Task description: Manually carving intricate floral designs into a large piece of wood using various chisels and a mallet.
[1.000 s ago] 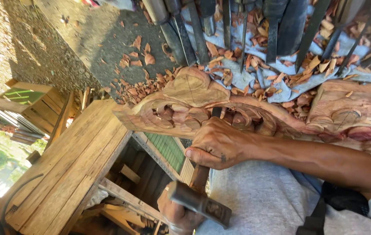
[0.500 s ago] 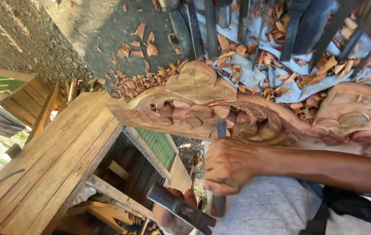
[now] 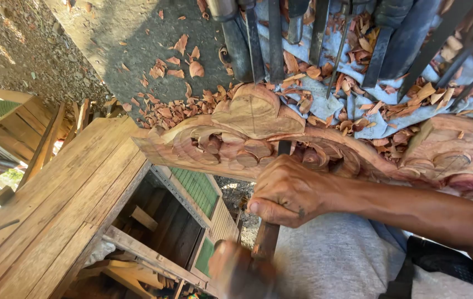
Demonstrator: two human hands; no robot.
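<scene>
right hand (image 3: 236,271): blurred at the bottom edge, grip cannot be told | left hand (image 3: 286,191): fingers closed around chisel (image 3: 272,221) | chisel: long axis runs near to far, blade end on carved wood panel (image 3: 247,133) | wood chips (image 3: 175,111) and spare chisels (image 3: 280,33) lie beyond

Hand (image 3: 286,191) gripping chisel (image 3: 284,147), carved wood panel (image 3: 258,135), shavings (image 3: 175,111)
</scene>
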